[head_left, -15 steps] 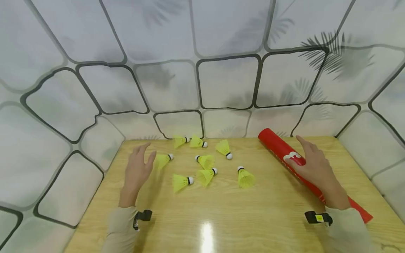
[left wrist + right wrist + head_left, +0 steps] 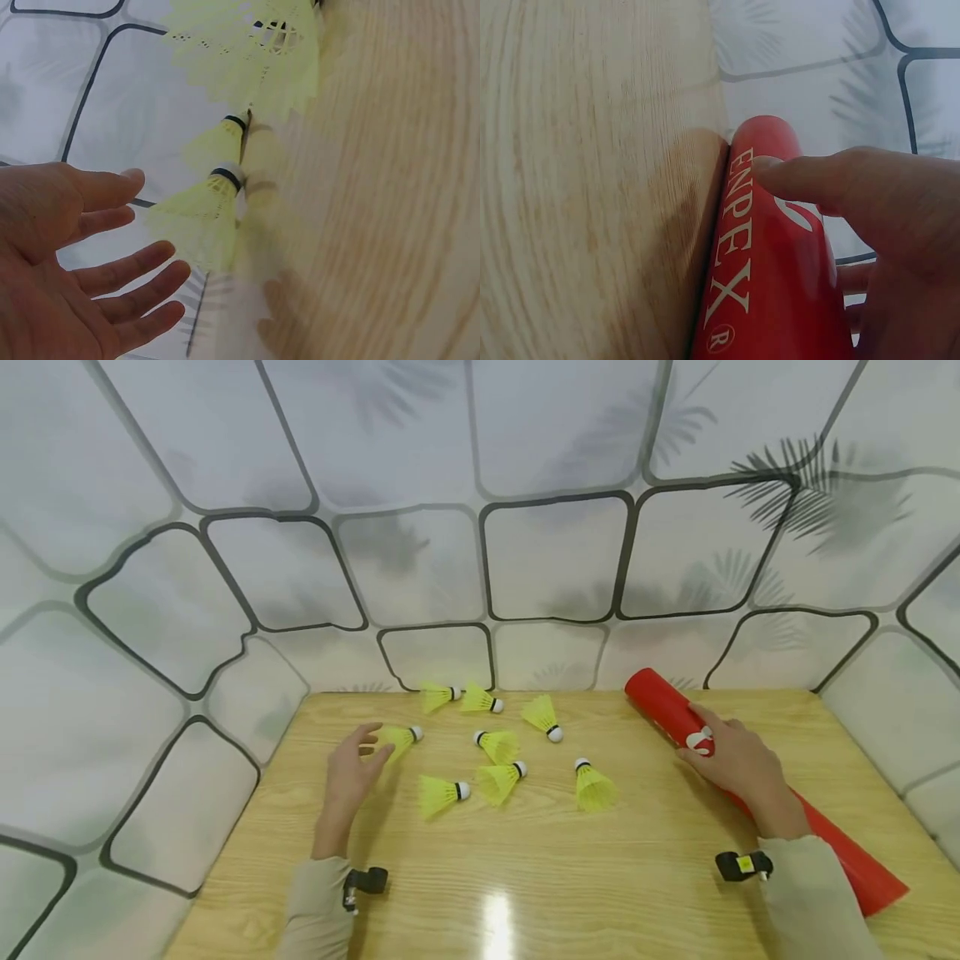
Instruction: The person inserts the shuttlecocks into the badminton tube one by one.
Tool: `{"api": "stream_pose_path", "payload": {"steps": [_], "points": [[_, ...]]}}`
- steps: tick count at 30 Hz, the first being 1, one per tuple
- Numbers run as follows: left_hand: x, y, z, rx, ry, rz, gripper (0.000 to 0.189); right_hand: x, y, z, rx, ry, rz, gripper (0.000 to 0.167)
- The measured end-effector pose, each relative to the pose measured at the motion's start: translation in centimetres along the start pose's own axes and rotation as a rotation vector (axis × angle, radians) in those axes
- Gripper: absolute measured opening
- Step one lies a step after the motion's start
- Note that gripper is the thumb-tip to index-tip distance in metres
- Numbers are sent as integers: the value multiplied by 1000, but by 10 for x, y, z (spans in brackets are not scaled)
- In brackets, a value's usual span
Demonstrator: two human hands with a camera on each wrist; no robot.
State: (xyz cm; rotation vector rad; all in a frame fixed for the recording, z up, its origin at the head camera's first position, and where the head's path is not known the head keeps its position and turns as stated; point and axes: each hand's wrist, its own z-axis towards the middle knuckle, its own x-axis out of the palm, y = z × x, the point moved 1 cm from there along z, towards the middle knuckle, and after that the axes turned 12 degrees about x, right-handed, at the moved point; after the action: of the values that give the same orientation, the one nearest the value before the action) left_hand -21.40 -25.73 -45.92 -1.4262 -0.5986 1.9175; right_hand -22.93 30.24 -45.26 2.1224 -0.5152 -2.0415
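Note:
Near the left of the table, my left hand (image 2: 352, 777) reaches toward a yellow shuttlecock (image 2: 399, 741) with a white cork. The left wrist view shows the fingers loosely bent and apart, beside a shuttlecock skirt (image 2: 199, 221), nothing held. My right hand (image 2: 742, 764) grips a long red shuttlecock tube (image 2: 667, 710) lying slanted on the table. In the right wrist view the thumb (image 2: 780, 176) presses the tube's lettered side. The other fingers go round its far side, partly hidden. More yellow shuttlecocks, such as a front one (image 2: 440, 795), lie between the hands.
The pale wooden table (image 2: 420, 877) ends at a patterned wall covering (image 2: 555, 560) at the back and both sides. Two shuttlecocks, including a back one (image 2: 438, 696), lie close to the back edge. Each wrist wears a small black camera (image 2: 366, 881).
My left hand has moved right, closer to the leftmost shuttlecock, its fingers more bent. My right hand has come down onto the tube and taken hold of it. The view has shifted slightly.

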Motion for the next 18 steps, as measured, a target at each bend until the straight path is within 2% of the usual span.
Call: {"api": "stream_pose_path", "payload": {"steps": [5, 10, 15, 18], "points": [[10, 2, 0, -9, -36, -46, 44, 3, 1, 3, 4, -12, 7, 81], [19, 5, 4, -29, -59, -40, 39, 7, 4, -2, -24, -22, 35, 77], [24, 8, 7, -39, -116, 11, 32, 0, 12, -11, -15, -34, 63, 80], [24, 7, 9, -38, -172, 44, 30, -11, 18, -16, -30, -82, 87, 80]]}}
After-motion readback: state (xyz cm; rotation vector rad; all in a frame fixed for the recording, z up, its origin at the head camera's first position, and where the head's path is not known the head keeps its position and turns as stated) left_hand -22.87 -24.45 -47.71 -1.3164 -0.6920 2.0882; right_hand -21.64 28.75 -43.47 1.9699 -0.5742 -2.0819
